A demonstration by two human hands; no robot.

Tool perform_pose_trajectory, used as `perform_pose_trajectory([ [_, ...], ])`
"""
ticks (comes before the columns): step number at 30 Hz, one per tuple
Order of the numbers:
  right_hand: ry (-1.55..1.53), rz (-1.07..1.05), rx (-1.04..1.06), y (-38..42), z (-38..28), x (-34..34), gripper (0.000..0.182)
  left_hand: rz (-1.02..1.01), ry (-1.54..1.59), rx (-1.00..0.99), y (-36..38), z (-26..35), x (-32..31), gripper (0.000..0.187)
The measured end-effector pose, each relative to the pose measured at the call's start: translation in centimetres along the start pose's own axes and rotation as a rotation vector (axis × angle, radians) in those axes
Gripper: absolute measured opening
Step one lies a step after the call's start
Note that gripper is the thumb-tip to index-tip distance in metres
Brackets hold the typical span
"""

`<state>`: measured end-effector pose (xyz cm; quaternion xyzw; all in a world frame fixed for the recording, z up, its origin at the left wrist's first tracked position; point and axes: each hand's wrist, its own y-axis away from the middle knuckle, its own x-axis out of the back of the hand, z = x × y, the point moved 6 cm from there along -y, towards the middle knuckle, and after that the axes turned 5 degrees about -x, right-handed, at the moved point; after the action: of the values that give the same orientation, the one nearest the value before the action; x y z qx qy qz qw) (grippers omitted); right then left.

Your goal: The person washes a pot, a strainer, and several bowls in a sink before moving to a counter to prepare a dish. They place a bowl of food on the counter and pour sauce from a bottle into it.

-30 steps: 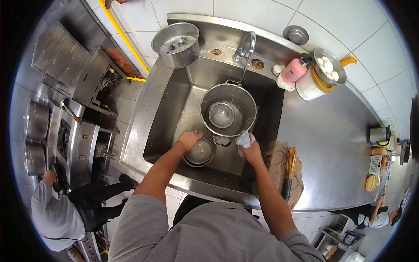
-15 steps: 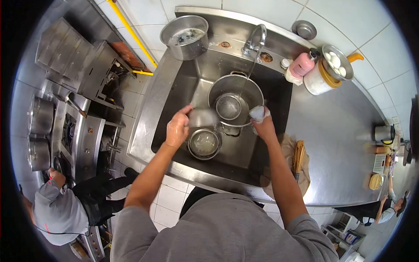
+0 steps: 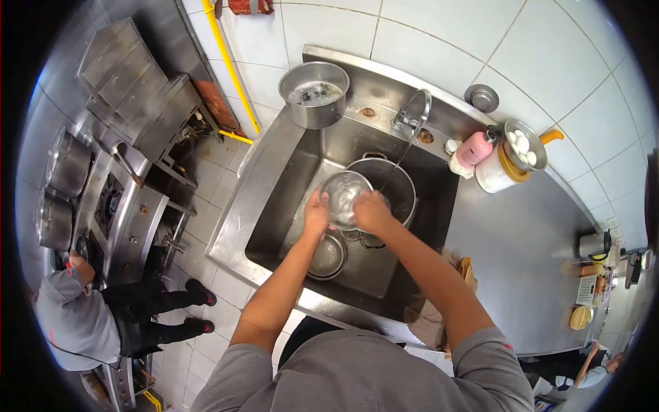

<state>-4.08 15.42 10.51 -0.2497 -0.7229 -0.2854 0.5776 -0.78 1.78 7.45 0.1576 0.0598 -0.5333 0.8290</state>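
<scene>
The small steel bowl [image 3: 345,197] was held up over the sink [image 3: 274,185], tilted on its side above the big pot [image 3: 395,189] that stood under the tap [image 3: 412,113]. In the head view, the one view there was, the left hand [image 3: 316,213] gripped the bowl's near rim, fingers curled round the edge. The right hand [image 3: 372,210] was pressed against the bowl's right side; it looked closed on something, perhaps a scrubbing pad, but the fingers hid it and I could not tell for sure. A thin stream of water ran from the tap towards the pot. A second bowl [image 3: 327,257] lay on the sink floor just below the left wrist. On the rim behind the sink stood a pan of foamy water [image 3: 314,93]; to the right were a pink bottle [image 3: 473,148] and a container of eggs [image 3: 524,147]. At the far left another person [image 3: 75,323] bent over a stove.

By my judgement the step in hand was scrubbing the bowl. The next move would call for a firm left grip while the right hand worked round the surface, then turning the bowl under the stream to rinse.
</scene>
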Motion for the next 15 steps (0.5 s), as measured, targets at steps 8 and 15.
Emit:
perform_pose_trajectory([
  [8, -0.121, 0.222, 0.216, 1.4, -0.8, -0.3, 0.02, -0.221, -0.232, 0.074, -5.6, -2.5, 1.9, 0.028],
  [15, -1.627, 0.316, -0.37, 0.4, 5.1, 0.9, 0.053, -0.22, -0.112, 0.086, -4.5, -8.4, -0.7, 0.024],
])
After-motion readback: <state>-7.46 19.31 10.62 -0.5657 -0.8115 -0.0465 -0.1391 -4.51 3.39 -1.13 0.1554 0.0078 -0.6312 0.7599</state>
